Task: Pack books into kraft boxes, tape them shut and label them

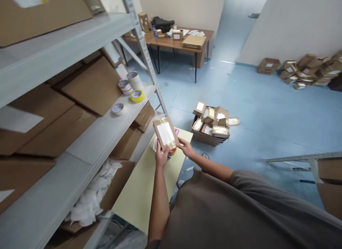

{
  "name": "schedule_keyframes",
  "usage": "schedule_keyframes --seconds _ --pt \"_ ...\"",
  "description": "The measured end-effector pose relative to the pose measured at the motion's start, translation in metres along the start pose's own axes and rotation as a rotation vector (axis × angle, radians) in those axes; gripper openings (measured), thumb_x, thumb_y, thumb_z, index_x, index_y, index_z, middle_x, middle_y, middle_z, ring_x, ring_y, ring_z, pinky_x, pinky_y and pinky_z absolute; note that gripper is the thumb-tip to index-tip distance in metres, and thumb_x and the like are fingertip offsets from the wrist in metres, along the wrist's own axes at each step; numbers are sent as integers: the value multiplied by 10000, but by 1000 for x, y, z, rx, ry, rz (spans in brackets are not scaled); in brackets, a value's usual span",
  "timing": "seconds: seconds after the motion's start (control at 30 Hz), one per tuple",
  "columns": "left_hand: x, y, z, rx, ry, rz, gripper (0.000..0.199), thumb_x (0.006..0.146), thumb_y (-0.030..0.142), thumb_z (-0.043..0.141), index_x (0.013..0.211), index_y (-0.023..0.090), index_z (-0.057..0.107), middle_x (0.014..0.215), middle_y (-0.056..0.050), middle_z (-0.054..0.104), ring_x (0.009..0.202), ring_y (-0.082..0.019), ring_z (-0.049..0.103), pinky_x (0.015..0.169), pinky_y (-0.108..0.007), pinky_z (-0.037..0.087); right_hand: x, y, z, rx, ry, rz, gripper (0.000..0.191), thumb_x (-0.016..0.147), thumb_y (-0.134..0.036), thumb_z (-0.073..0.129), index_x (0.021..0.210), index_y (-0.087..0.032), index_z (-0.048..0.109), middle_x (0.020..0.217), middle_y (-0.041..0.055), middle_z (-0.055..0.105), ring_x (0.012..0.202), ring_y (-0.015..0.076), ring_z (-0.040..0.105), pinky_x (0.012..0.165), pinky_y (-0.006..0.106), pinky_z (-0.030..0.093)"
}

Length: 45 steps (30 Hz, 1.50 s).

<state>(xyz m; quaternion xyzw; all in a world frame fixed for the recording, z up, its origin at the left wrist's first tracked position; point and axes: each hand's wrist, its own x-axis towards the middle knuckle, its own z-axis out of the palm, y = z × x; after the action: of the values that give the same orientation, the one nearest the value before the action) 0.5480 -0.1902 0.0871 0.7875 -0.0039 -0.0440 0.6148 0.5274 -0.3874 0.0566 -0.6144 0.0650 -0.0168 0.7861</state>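
Note:
Between my two hands is a small brown cardboard box (166,133) with a white label and shiny clear tape across it. My left hand (161,156) grips its lower left edge, thumb on the front. At the lower right corner my right hand (185,147) has its fingers closed on the box. Below lies a pale yellow table (141,184). Partly hidden behind the box on that table are an orange-red tape roll (173,151) and a pink-edged object (177,131).
A carton (205,137) full of small labelled boxes stands on the floor ahead. Left is a metal shelf (88,149) with large boxes, white tape rolls (125,86) and a yellow tape roll (137,95). A wooden table (165,42) and piled boxes (315,69) stand farther back.

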Motion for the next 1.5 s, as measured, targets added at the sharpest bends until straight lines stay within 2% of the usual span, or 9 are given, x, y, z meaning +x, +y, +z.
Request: schedule_keyframes --seconds 0.17,0.4,0.53,0.67,0.77,0.87,1.07,1.3,1.5 --pt "63 32 141 -32 -211 125 948 914 568 770 1708 246 362 1671 -121 486 1552 -298 465 1276 -394 408 20 -33 -126 -21 240 -46 735 831 -606 800 1472 -271 666 1508 108 662 1339 334 638 1139 493 527" --pt "120 45 334 6 -469 25 953 861 521 809 1675 210 421 1633 -145 523 1506 -329 511 1255 -449 425 35 -46 -296 -28 457 50 715 851 -575 739 1482 -261 617 1483 133 665 1292 330 660 1068 485 572" --pt "148 61 416 2 -572 66 930 891 478 770 1692 202 386 1663 -138 497 1522 -322 492 1273 -447 397 53 -50 -366 -36 547 38 722 847 -568 725 1484 -248 610 1498 142 654 1305 337 655 1082 495 566" --pt "182 75 467 111 -533 36 945 887 438 784 1701 205 364 1706 -142 439 1604 -338 371 1322 -455 314 88 -52 -421 -113 627 86 790 806 -501 738 1528 -232 566 1568 147 600 1422 341 585 1195 522 475" --pt "205 78 479 211 -389 -26 926 912 448 754 1704 199 346 1753 -153 350 1643 -338 286 1344 -461 260 109 -51 -453 -235 752 220 836 778 -457 724 1559 -229 532 1593 152 576 1473 345 541 1235 542 424" --pt "216 74 472 214 -328 -16 827 959 470 687 1685 225 377 1739 -135 380 1618 -307 345 1329 -441 299 118 -52 -475 -320 781 272 821 803 -450 677 1574 -225 513 1547 162 612 1411 344 597 1205 545 459" --pt "206 60 447 154 -190 -19 720 945 459 701 1598 229 503 1639 -144 512 1530 -299 482 1275 -468 401 128 -77 -480 -389 700 97 755 871 -444 607 1578 -198 507 1474 179 654 1345 321 633 1154 537 501" --pt "190 60 407 118 -114 12 676 943 424 696 1574 240 541 1617 -135 541 1528 -305 481 1260 -500 420 149 -119 -421 -460 518 -28 645 914 -431 617 1526 -230 585 1491 167 653 1382 332 598 1093 520 539" --pt "158 63 315 129 20 114 580 976 430 675 1513 220 608 1575 -152 576 1495 -307 512 1259 -510 419 162 -119 -325 -554 283 -129 620 939 -475 613 1504 -219 607 1528 155 633 1392 338 585 1102 522 538"
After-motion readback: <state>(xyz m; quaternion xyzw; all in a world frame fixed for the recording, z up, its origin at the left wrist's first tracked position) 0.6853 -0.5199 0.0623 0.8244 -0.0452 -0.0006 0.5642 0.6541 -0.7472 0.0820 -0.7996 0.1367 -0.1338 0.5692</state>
